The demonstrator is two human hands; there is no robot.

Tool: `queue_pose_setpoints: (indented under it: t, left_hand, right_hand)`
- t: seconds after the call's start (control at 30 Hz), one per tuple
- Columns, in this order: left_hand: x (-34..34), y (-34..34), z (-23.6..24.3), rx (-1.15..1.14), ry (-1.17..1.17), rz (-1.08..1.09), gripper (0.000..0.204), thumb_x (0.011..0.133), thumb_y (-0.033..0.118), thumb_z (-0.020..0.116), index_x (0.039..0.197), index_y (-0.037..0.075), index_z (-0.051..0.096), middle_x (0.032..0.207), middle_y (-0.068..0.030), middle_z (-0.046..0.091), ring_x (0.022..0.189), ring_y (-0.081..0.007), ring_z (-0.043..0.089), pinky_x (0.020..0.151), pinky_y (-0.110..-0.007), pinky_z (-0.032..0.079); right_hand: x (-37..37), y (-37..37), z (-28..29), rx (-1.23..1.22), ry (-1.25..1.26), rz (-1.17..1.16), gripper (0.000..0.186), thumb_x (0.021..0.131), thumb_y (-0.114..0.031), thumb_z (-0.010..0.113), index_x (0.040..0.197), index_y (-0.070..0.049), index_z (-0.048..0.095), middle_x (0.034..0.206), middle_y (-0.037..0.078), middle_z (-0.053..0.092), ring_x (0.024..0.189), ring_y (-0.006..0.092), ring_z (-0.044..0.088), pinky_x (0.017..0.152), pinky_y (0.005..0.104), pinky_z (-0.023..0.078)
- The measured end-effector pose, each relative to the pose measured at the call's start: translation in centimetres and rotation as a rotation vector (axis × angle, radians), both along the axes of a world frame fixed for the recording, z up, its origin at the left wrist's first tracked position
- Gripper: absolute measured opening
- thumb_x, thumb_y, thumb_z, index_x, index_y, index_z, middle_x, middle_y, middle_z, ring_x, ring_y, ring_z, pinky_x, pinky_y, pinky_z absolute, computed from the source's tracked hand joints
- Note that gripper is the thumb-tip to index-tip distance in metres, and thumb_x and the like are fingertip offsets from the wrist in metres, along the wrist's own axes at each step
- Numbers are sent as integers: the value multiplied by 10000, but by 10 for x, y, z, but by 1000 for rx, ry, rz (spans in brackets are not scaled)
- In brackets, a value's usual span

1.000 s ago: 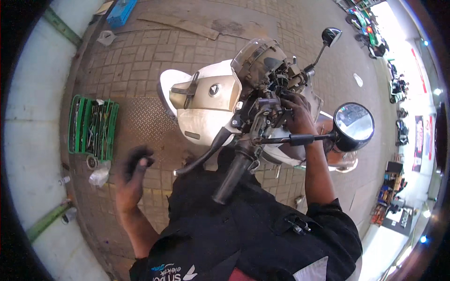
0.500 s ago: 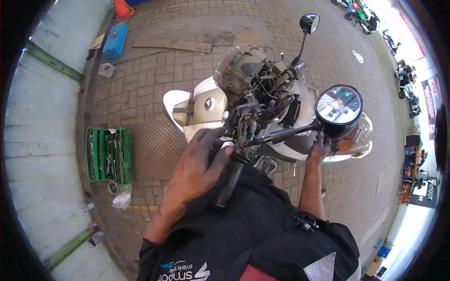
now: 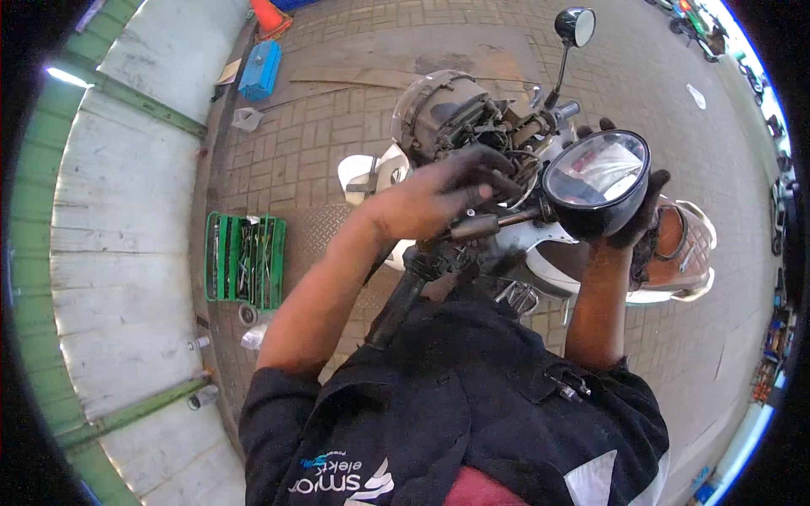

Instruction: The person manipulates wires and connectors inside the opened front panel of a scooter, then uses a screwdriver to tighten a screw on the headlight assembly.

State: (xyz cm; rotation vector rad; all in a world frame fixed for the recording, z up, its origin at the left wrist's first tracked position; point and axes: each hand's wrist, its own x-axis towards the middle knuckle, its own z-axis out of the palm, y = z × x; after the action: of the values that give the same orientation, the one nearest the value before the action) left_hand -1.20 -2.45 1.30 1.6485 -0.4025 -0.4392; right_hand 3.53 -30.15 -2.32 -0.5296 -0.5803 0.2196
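Observation:
A round black rear-view mirror (image 3: 595, 169) on a scooter is in my right hand (image 3: 634, 218), whose palm sits behind the housing while fingertips show past its rim. My left hand (image 3: 451, 192) reaches over the handlebar, fingers stretched out and apart above the mirror stem (image 3: 515, 218); whether they touch it I cannot tell. Below, the black handlebar grip (image 3: 392, 314) points toward my chest. The front of the scooter is uncovered, with bare wiring beside the headlight unit (image 3: 439, 110). A second mirror (image 3: 575, 27) stands on the far side.
A green toolbox (image 3: 245, 261) full of hand tools lies open on the left, beside a metal plate (image 3: 325, 226). Farther off are a blue toolbox (image 3: 260, 70) and an orange cone (image 3: 270, 18). White wall panels (image 3: 126, 194) line the left side; the scooter's brown seat (image 3: 672, 232) is at right.
My left hand has moved right and forward from the handlebar grip to the mirror stem. My right hand has risen from under the mirror to wrap round its back, and the mirror glass is tilted differently.

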Motion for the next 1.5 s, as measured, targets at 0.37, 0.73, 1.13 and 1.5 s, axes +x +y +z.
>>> queue_pose_setpoints:
  t: [0.37, 0.73, 1.13, 1.5]
  left_hand:
    - [-72, 43, 11, 269, -247, 373, 269, 914, 165, 614, 1127, -1, 610, 1117, -135, 646, 1056, -221, 589, 966, -375, 429]
    - [-105, 13, -6, 141, -424, 216, 376, 905, 215, 638, 1207, -2, 576, 1252, -183, 567, 1197, -335, 517, 1025, -432, 376]
    - [-153, 44, 6, 887, 67, 207, 534, 832, 181, 706, 1288, 1, 491, 1219, -144, 566, 1076, -245, 587, 882, -336, 487]
    - [-160, -24, 0, 844, 510, 503, 901, 820, 138, 749, 1479, 129, 136, 1153, -209, 599, 876, -285, 664, 666, -357, 548]
  right_hand:
    - [-95, -51, -7, -145, -237, 28, 633, 894, -578, 548, 1031, 31, 655, 1038, 221, 631, 963, 360, 611, 895, 446, 468]
    - [-219, -55, -108, -2119, 549, -525, 500, 871, -436, 638, 1126, -6, 652, 1082, 225, 658, 1050, 363, 621, 884, 415, 484]
    - [-237, -44, -475, -1987, 477, 57, 349, 829, -218, 498, 1028, -15, 701, 1126, 215, 649, 1057, 347, 627, 913, 453, 479]
    - [-108, -64, -673, -1926, 869, -306, 346, 923, -190, 425, 1188, -85, 621, 1229, 213, 596, 1102, 341, 597, 927, 450, 489]
